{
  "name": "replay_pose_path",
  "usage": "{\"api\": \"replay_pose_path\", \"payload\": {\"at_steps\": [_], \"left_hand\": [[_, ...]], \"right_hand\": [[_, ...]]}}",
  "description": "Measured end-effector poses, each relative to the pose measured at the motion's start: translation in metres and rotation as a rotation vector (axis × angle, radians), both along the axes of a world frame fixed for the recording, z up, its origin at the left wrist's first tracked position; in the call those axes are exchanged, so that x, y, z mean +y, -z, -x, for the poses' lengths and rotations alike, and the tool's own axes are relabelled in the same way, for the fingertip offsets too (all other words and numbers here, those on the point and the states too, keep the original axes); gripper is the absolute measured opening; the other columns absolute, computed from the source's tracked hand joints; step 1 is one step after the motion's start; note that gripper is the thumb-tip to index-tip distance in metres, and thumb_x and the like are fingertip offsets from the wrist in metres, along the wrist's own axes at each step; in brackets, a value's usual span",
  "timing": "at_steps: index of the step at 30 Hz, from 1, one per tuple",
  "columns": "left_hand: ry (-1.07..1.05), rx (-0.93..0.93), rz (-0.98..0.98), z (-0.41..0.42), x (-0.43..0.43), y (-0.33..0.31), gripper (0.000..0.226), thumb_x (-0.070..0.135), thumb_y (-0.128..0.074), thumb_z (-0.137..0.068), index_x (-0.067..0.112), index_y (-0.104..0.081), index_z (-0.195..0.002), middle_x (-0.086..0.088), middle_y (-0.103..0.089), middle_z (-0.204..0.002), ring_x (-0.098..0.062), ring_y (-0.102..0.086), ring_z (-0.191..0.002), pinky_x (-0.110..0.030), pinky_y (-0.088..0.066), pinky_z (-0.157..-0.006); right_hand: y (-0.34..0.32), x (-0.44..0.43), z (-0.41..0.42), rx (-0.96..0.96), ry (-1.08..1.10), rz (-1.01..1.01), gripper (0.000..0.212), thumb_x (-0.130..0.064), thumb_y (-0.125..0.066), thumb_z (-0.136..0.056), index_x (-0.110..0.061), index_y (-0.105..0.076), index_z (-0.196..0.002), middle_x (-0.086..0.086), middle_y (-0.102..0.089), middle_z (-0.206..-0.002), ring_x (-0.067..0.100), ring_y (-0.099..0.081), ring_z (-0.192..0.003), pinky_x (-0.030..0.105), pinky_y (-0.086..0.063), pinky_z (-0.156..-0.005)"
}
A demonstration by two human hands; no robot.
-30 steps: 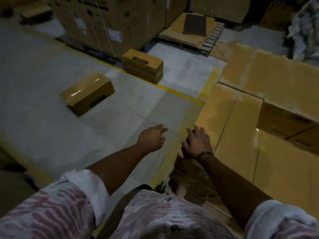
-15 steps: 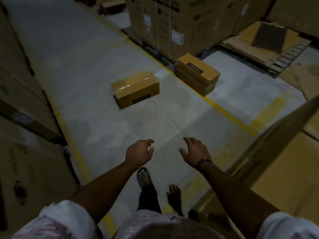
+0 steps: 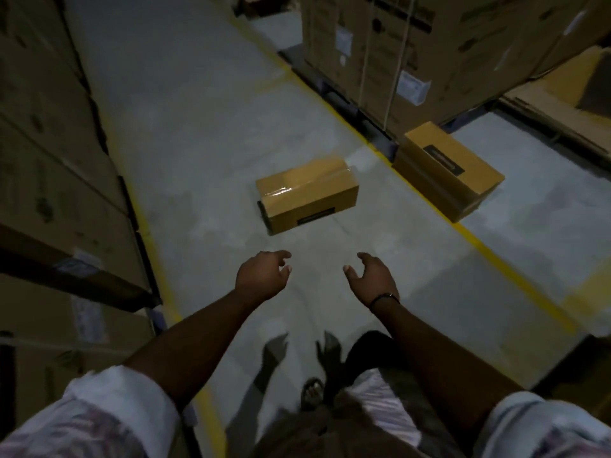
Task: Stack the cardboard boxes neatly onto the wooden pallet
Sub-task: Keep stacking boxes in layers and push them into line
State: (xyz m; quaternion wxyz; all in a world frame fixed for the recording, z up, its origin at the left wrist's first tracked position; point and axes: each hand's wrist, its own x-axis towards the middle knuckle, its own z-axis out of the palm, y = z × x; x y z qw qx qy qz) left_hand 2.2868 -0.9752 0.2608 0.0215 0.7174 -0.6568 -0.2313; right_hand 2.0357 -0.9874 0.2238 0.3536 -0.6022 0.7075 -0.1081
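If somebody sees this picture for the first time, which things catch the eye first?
A taped cardboard box lies alone on the grey floor at the centre. Just below it, the left hand and right hand reach forward, both empty, fingers loosely curled. A second box sits further right, by the yellow floor line.

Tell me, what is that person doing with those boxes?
A person in a warehouse aisle holds out the left hand and right hand, both open and empty, toward a taped cardboard box lying on the concrete floor just ahead. A second box sits farther right on the yellow floor line. Neither is touched yet.
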Motion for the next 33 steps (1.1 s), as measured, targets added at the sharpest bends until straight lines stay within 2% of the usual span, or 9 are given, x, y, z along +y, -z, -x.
{"api": "replay_pose_path", "payload": {"at_steps": [7, 11, 16, 21, 24, 26, 28, 30, 33], "left_hand": [[0.075, -0.028, -0.022, -0.037, -0.177, 0.020, 0.037, 0.049, -0.055, -0.099, 0.033, -0.066, -0.131, 0.010, -0.072, -0.120, -0.018, -0.069, -0.105, -0.034, -0.055, -0.090], [0.092, -0.090, -0.084, -0.055, -0.290, 0.048, 0.041, 0.056, -0.050, -0.091, 0.032, -0.069, -0.119, 0.005, -0.074, -0.111, -0.021, -0.070, -0.097, -0.038, -0.059, -0.083], [0.142, -0.144, -0.214, -0.075, -0.409, 0.066, 0.036, 0.049, -0.054, -0.097, 0.034, -0.066, -0.127, 0.006, -0.075, -0.113, -0.021, -0.070, -0.103, -0.039, -0.059, -0.085], [0.072, -0.006, -0.272, -0.096, -0.531, 0.118, 0.033, 0.046, -0.060, -0.096, 0.032, -0.070, -0.124, 0.008, -0.076, -0.108, -0.017, -0.071, -0.101, -0.033, -0.057, -0.087], [0.161, 0.002, -0.363, -0.110, -0.599, 0.176, 0.019, 0.033, -0.058, -0.094, 0.032, -0.073, -0.105, 0.005, -0.075, -0.106, -0.019, -0.071, -0.097, -0.031, -0.057, -0.082], [0.271, -0.025, -0.406, -0.123, -0.645, 0.234, 0.018, 0.030, -0.056, -0.094, 0.028, -0.074, -0.097, 0.001, -0.075, -0.102, -0.023, -0.070, -0.095, -0.030, -0.054, -0.078], [0.371, -0.057, -0.420, -0.139, -0.696, 0.293, 0.023, 0.034, -0.055, -0.098, 0.023, -0.074, -0.103, -0.005, -0.074, -0.106, -0.028, -0.068, -0.100, -0.031, -0.052, -0.078], [0.417, -0.049, -0.398, -0.156, -0.745, 0.356, 0.034, 0.042, -0.050, -0.098, 0.019, -0.073, -0.110, -0.012, -0.070, -0.114, -0.034, -0.067, -0.106, -0.036, -0.054, -0.085], [0.460, -0.155, -0.396, -0.173, -0.801, 0.442, 0.053, 0.053, -0.057, -0.093, 0.022, -0.059, -0.135, -0.015, -0.049, -0.146, -0.042, -0.052, -0.130, -0.048, -0.047, -0.106]], "right_hand": [[0.036, -0.165, -0.054, -0.265, 0.343, -0.103, 0.062, -0.044, -0.064, -0.096, -0.008, -0.050, -0.145, 0.019, -0.056, -0.142, 0.034, -0.053, -0.130, 0.042, -0.044, -0.107], [0.066, -0.268, -0.079, -0.382, 0.504, -0.201, 0.060, -0.043, -0.064, -0.097, -0.009, -0.050, -0.145, 0.018, -0.056, -0.142, 0.035, -0.053, -0.131, 0.042, -0.042, -0.107], [0.088, -0.377, -0.111, -0.397, 0.567, -0.329, 0.060, -0.045, -0.062, -0.097, -0.010, -0.050, -0.144, 0.016, -0.057, -0.141, 0.034, -0.053, -0.130, 0.040, -0.042, -0.109], [0.132, -0.469, -0.143, -0.276, 0.590, -0.436, 0.062, -0.051, -0.057, -0.098, -0.018, -0.042, -0.149, 0.011, -0.051, -0.147, 0.032, -0.048, -0.135, 0.043, -0.038, -0.110], [0.183, -0.500, -0.162, -0.159, 0.609, -0.447, 0.062, -0.052, -0.056, -0.097, -0.017, -0.043, -0.147, 0.014, -0.049, -0.142, 0.037, -0.046, -0.131, 0.049, -0.039, -0.106], [0.239, -0.522, -0.177, -0.132, 0.668, -0.498, 0.065, -0.051, -0.059, -0.096, -0.016, -0.042, -0.148, 0.015, -0.047, -0.143, 0.038, -0.046, -0.130, 0.051, -0.043, -0.106], [0.295, -0.545, -0.194, -0.173, 0.760, -0.517, 0.070, -0.050, -0.063, -0.095, -0.016, -0.040, -0.151, 0.015, -0.047, -0.145, 0.039, -0.047, -0.130, 0.054, -0.046, -0.105], [0.351, -0.570, -0.212, -0.196, 0.819, -0.498, 0.072, -0.048, -0.065, -0.094, -0.014, -0.039, -0.152, 0.016, -0.048, -0.145, 0.039, -0.050, -0.128, 0.052, -0.048, -0.104], [0.430, -0.603, -0.237, -0.225, 0.936, -0.533, 0.071, -0.042, -0.063, -0.097, -0.009, -0.034, -0.153, 0.020, -0.046, -0.143, 0.039, -0.057, -0.117, 0.044, -0.052, -0.089]]}}
